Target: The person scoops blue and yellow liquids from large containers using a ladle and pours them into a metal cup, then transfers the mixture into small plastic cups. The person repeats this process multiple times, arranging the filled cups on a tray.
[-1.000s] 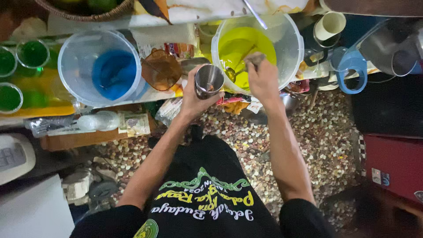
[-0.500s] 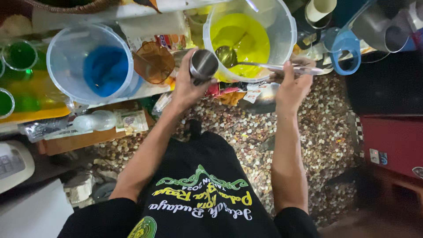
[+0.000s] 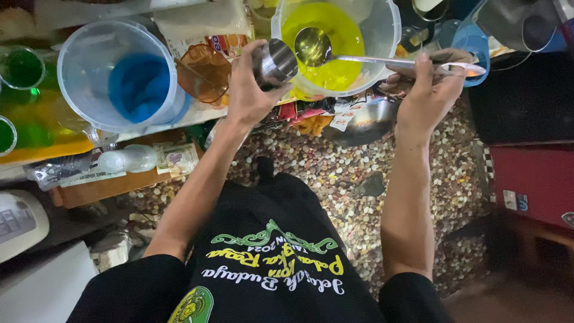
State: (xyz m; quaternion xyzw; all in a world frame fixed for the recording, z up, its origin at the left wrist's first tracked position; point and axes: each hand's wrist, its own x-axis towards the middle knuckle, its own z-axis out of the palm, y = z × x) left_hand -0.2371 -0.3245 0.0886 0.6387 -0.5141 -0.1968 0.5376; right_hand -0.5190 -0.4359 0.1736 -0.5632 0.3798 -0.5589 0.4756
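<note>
My left hand (image 3: 248, 90) is wrapped shut around a small shiny steel cup (image 3: 276, 61), fingers curled on its wall and the mouth tipped toward the clear plastic jug of yellow-green liquid (image 3: 382, 42). My right hand (image 3: 429, 90) is closed on the handle end of a long steel ladle (image 3: 314, 46), thumb on top. The ladle lies nearly level across the jug's rim, and its bowl sits over the yellow liquid, just beside the cup's lip.

Half a second ago the ladle's bowl was down inside the jug, with its handle slanting off to the right; now it is lifted and carries some of the liquid. My right hand has moved up from below the jug to the level of its rim. The cup has hardly shifted.

Both forearms reach forward from my black printed shirt (image 3: 269, 269), the left angled inward, the right almost straight. To the left stands a clear plastic jug with blue inside (image 3: 89, 54), next to an amber plastic cup (image 3: 206, 72).
</note>
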